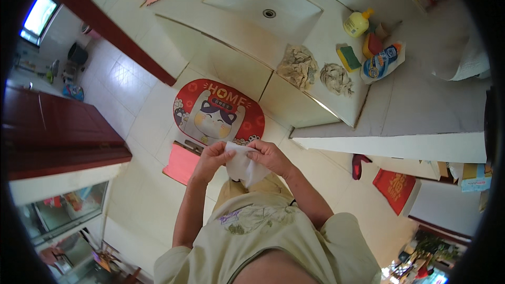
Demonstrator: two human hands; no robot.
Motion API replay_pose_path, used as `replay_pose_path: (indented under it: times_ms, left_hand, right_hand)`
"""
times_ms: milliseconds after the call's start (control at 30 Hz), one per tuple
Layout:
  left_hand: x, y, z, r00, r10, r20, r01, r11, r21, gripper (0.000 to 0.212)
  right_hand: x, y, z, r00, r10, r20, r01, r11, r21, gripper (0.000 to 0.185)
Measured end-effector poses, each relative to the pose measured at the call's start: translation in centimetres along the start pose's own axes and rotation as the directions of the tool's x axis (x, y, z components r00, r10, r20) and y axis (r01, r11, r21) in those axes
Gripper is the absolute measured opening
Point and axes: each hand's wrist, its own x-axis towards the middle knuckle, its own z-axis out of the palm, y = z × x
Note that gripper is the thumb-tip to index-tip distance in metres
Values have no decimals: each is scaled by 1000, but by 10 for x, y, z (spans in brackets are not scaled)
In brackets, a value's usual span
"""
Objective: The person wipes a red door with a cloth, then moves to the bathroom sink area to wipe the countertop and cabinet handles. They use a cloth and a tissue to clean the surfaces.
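Observation:
Both my hands pinch the upper part of a thin white sheet (245, 167), tissue or cloth, in front of my waist. My left hand (213, 159) grips its left corner between thumb and fingers. At the right side of its upper edge, my right hand (272, 157) holds it the same way. The lower part of the sheet hangs loose over my trousers. Beyond the hands, a red oval mat (219, 112) with a cat picture lies on the tiled floor.
Ahead is a washbasin (260, 2) in a counter. Two crumpled cloths (298, 66) (336, 79), a green and yellow sponge (348, 58), a yellow pump bottle (357, 23) and a blue and white pouch (382, 62) lie at its right. A dark red door (59, 130) stands at left.

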Motion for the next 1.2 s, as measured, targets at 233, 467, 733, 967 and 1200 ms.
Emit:
replay_pose_path:
  times_ms: [233,467,733,967,1200]
  left_hand:
    - [56,25,-18,996,-41,-78,18,961,-277,31]
    - [87,40,-17,994,-45,101,80,926,-368,56]
    - [168,68,-71,970,-202,135,238,898,-369,40]
    - [234,72,-174,910,-397,123,416,874,-252,41]
    - [240,19,-363,979,-96,-180,203,366,908,43]
  right_hand:
    - [45,-15,-28,1000,-2,-1,2,987,164,18]
    - [70,-12,-41,942,-99,-319,191,944,268,24]
    - [115,-29,-44,882,-218,-417,180,975,-131,42]
    - [193,14,-6,636,-250,-730,-230,842,-488,18]
    - [217,66,48,196,-375,-906,-412,807,-423,15]
